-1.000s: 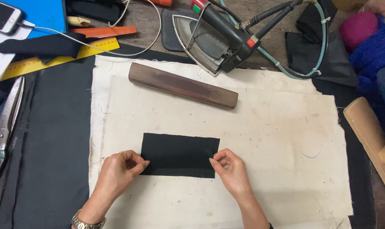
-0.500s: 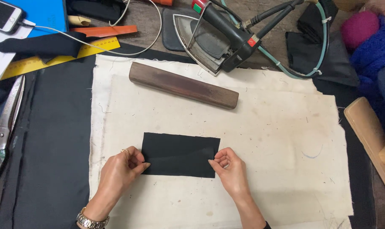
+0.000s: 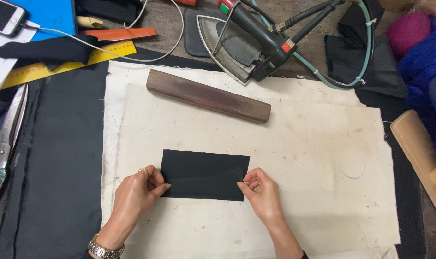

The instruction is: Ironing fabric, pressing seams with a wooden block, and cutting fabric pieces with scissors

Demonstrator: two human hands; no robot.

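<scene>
Near the six o'clock edge of the cream pressing cloth [image 3: 299,158], a black fabric rectangle [image 3: 204,174] lies flat, its long sides running from nine to three o'clock. At its nine o'clock end the left hand [image 3: 137,194] has thumb and fingertips pressed together on the lower corner, pinching the fabric edge. At its three o'clock end the right hand [image 3: 262,193] does the same, its grip pinching the lower corner there. A metal wristwatch [image 3: 105,249] sits on the left wrist.

Toward twelve o'clock of the rectangle, well apart from it, a dark wooden block [image 3: 208,96] lies at a slant on the cloth. Beyond that, at about one o'clock, an iron [image 3: 249,41] rests tipped on its side, with a teal hose [image 3: 366,48] looping beside it. Out at nine o'clock, large scissors [image 3: 9,134] lie on dark cloth [image 3: 59,168] covering the surface. At eleven o'clock lie a yellow ruler [image 3: 64,62], a white cable [image 3: 131,57] and a phone [image 3: 4,17].
</scene>
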